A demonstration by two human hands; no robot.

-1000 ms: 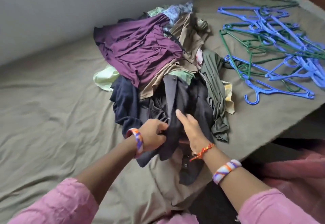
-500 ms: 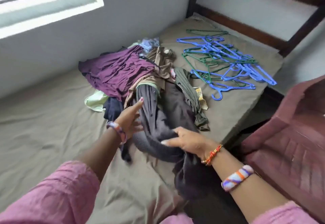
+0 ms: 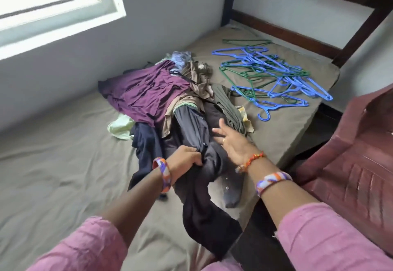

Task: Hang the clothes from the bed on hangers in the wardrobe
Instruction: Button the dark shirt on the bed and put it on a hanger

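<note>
Olive-drab sheeting covers the bed (image 3: 53,164), wrinkled under both arms, with a grey wall and a bright window (image 3: 53,9) far beyond the left hand and a dark wooden bed frame (image 3: 319,37) past the right. A maroon plastic chair (image 3: 361,164) stands just right of the right forearm. The heap of clothes (image 3: 165,100) lies straight ahead of the hands, a purple garment (image 3: 144,96) on top. From it a dark grey garment (image 3: 195,164) runs lengthwise toward the person, its near end hanging over the mattress edge between the arms. Blue and green hangers (image 3: 274,75) lie tangled beyond the right hand. The left hand (image 3: 185,160) clutches a fold of the dark garment; the right hand (image 3: 231,141) is spread loose just above it, fingers straight. No writing can be read on anything.
</note>
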